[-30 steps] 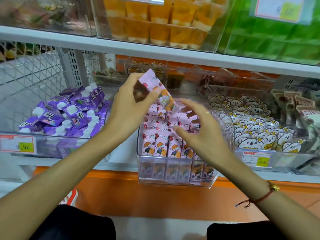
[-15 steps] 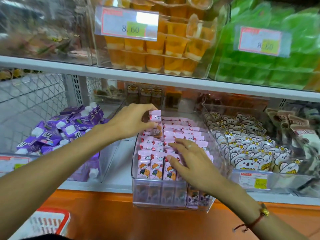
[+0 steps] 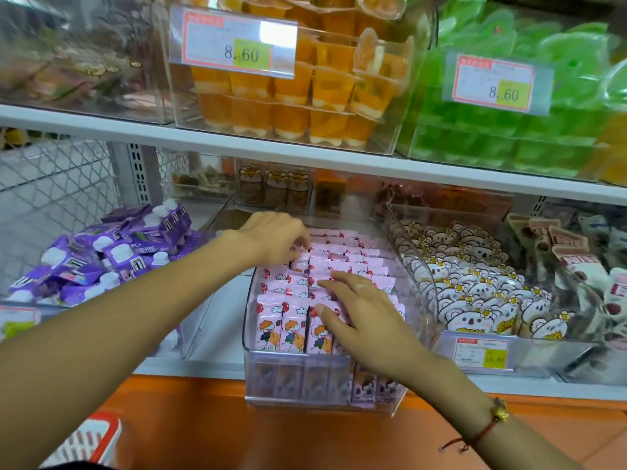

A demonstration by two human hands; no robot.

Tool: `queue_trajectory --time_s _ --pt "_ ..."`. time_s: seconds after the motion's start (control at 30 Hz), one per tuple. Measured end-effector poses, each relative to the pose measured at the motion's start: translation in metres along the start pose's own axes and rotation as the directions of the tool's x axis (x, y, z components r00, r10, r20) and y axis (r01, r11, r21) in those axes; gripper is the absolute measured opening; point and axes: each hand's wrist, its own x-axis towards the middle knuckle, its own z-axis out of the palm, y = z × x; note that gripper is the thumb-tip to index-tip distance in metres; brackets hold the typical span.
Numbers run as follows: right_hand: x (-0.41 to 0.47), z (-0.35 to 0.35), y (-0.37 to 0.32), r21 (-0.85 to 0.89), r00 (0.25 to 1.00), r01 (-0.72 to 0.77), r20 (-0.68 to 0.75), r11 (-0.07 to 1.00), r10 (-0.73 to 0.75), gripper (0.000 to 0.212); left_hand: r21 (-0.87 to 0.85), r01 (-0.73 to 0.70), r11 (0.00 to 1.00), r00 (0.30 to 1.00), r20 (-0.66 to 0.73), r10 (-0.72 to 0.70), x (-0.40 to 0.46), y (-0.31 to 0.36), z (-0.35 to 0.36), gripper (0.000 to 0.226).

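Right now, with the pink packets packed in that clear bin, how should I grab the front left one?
Pinch the front left pink packet by its top edge, coming from above. It stands upright, tight against its neighbours, and the clear bin hides its lower part, so only the top is free.

The white lower shelf [image 3: 193,368] carries a row of clear bins. The left one holds purple spouted pouches [image 3: 112,256]. The middle bin [image 3: 295,378] overhangs the near edge, packed with upright pink packets [image 3: 353,257]. To the right are koala-faced packets [image 3: 475,293], then brown-and-white packets [image 3: 570,252]. Tiger-faced packets [image 3: 274,188] stand at the far back. The upper shelf [image 3: 101,125] bears bins of orange jelly cups [image 3: 291,96] and green jelly cups [image 3: 492,137].
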Motion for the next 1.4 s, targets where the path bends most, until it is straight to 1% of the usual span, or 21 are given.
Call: queue_trajectory --time_s 0.07,0.17,0.23,0.37,0.43,0.57,0.67,0.73,0.8,0.83,0.87,0.9,1.0,1.03,1.07,1.13,1.2,1.27,1.33,1.37,1.4 --pt "0.000 -0.001 -0.001 0.011 1.000 0.010 -0.027 1.000 -0.010 0.050 -0.064 -0.011 0.998 1.000 -0.030 0.009 -0.009 -0.002 -0.007 0.027" --pt "-0.001 -0.005 -0.004 -0.011 0.992 0.054 -0.113 0.998 -0.055 0.050 -0.078 -0.060 0.995 0.996 0.062 0.065 -0.024 0.000 -0.014 0.029" --pt "-0.001 -0.004 -0.005 -0.038 0.992 0.065 -0.106 0.997 -0.069 0.050 -0.043 -0.062 0.997 0.993 0.097 0.066 -0.032 0.005 -0.015 0.027" --pt "0.000 -0.001 -0.001 -0.004 1.000 0.010 0.003 1.000 -0.010 0.051 -0.028 -0.005 1.000 1.000 -0.014 0.004 -0.034 0.019 -0.011 0.013" --pt "0.000 0.000 -0.001 0.012 1.000 0.005 0.003 1.000 -0.005 0.050 -0.029 0.007 1.000 0.999 -0.041 -0.008 -0.034 0.024 -0.010 0.010" --pt "0.000 -0.001 -0.001 0.031 1.000 0.005 -0.002 0.999 -0.005 0.049 -0.060 0.042 0.997 0.998 -0.042 -0.045 -0.036 0.024 -0.009 0.013" --pt "-0.001 -0.002 -0.001 0.039 1.000 0.010 0.005 0.999 -0.010 0.049 -0.167 0.095 0.981 0.982 -0.144 -0.119 -0.040 0.022 -0.011 0.012" --pt "-0.001 -0.003 -0.001 0.042 1.000 0.014 0.009 0.999 -0.014 0.048 -0.377 0.112 0.919 0.953 -0.221 -0.207 -0.043 0.022 -0.014 0.009" --pt "-0.001 -0.004 -0.001 0.052 1.000 0.015 0.006 0.999 -0.015 0.048 -0.649 0.090 0.756 0.909 -0.256 -0.328 -0.047 0.024 -0.018 0.007" --pt "-0.001 -0.004 -0.001 0.056 1.000 0.016 0.002 0.998 -0.016 0.048 -0.744 0.068 0.664 0.879 -0.270 -0.393 -0.049 0.026 -0.019 0.008" --pt "-0.001 -0.004 -0.001 0.058 1.000 0.017 0.000 0.998 -0.017 0.048 -0.800 0.041 0.598 0.841 -0.296 -0.454 -0.052 0.029 -0.021 0.008" --pt "-0.001 -0.004 0.000 0.060 1.000 0.016 0.001 0.998 -0.016 0.048 -0.831 0.001 0.557 0.793 -0.338 -0.507 -0.055 0.031 -0.022 0.007" --pt "-0.001 -0.005 -0.002 0.082 1.000 0.019 -0.019 0.996 -0.017 0.047 -0.862 -0.142 0.486 0.627 -0.459 -0.630 -0.069 0.042 -0.024 0.004" --pt "-0.002 -0.006 -0.003 0.122 0.999 0.016 -0.053 0.992 -0.009 0.048 -0.867 -0.179 0.465 0.591 -0.473 -0.653 -0.074 0.045 -0.025 0.004" --pt "-0.003 -0.008 -0.005 0.188 0.995 0.005 -0.099 0.982 0.013 0.049 -0.872 -0.206 0.445 0.575 -0.476 -0.665 -0.079 0.048 -0.025 0.005" --pt "-0.005 -0.014 -0.012 0.367 0.979 -0.002 -0.189 0.930 0.077 0.054 -0.880 -0.229 0.416 0.584 -0.466 -0.664 -0.087 0.055 -0.026 0.006" --pt "-0.007 -0.020 -0.023 0.536 0.970 0.036 -0.221 0.843 0.099 0.057 -0.889 -0.230 0.395 0.614 -0.448 -0.650 -0.091 0.061 -0.027 0.006" --pt "-0.008 -0.022 -0.034 0.579 0.968 0.103 -0.247 0.809 0.053 0.051 -0.911 -0.231 0.342 0.647 -0.407 -0.645 -0.093 0.066 -0.026 0.007" --pt "-0.007 -0.022 -0.039 0.559 0.958 0.162 -0.288 0.813 0.008 0.040 -0.940 -0.235 0.247 0.693 -0.340 -0.636 -0.093 0.070 -0.024 0.006" --pt "-0.005 -0.021 -0.040 0.586 0.956 0.164 -0.294 0.793 0.020 0.033 -0.951 -0.231 0.206 0.718 -0.310 -0.624 -0.093 0.072 -0.022 0.007" --pt "-0.004 -0.022 -0.041 0.650 0.957 0.146 -0.283 0.746 0.059 0.027 -0.959 -0.219 0.178 0.740 -0.282 -0.611 -0.093 0.072 -0.021 0.011"
